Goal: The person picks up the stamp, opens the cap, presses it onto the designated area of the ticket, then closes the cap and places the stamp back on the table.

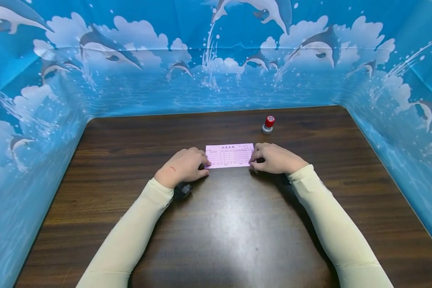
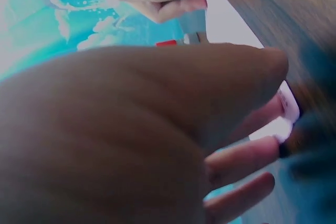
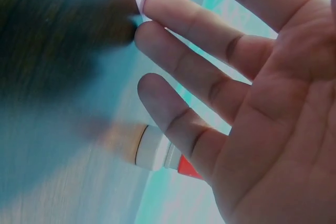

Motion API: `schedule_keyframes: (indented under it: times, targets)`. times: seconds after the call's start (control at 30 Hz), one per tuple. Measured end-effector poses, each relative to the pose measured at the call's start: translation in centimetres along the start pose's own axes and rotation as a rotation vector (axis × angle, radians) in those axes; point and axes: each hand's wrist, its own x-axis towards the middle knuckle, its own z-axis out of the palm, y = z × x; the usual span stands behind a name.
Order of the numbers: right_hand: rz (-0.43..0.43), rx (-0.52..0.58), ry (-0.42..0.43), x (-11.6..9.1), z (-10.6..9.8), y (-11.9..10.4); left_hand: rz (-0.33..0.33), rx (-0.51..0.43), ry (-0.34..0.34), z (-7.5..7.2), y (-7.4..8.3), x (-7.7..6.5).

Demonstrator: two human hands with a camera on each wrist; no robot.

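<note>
A pink printed form slip (image 1: 229,156) with a ruled grid lies flat on the dark wooden table (image 1: 216,224). My left hand (image 1: 187,166) is at its left edge, fingertips touching the paper near the lower corner and thumb just below them. At the right edge, my right hand (image 1: 273,157) rests its fingertips along the paper's side. In the right wrist view the fingers (image 3: 184,61) are fairly straight and spread, tips by the slip's edge. The left wrist view has the thumb (image 2: 247,66) hiding part of the slip (image 2: 231,19).
Behind the right hand stands a small red-topped silver cylinder (image 1: 268,125), stamp-like in shape. A blue dolphin-print curtain (image 1: 216,92) borders the table at the back and both sides. A black device (image 1: 183,190) sits under the left wrist.
</note>
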Motion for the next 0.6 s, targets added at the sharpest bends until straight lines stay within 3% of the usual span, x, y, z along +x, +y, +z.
schedule_keyframes:
  times: [0.33, 0.47, 0.6]
  targets:
    - [0.028, 0.019, -0.002, 0.1, -0.1, 0.1, 0.003, -0.066, 0.015, 0.0, -0.4, 0.3]
    - [0.023, 0.017, 0.032, 0.1, -0.2, 0.3, -0.01, -0.127, 0.027, 0.0, -1.3, 0.7]
    - [0.055, 0.066, 0.111, 0.0, -0.4, 1.0, -0.058, -0.201, 0.081, -0.1, -2.3, 1.1]
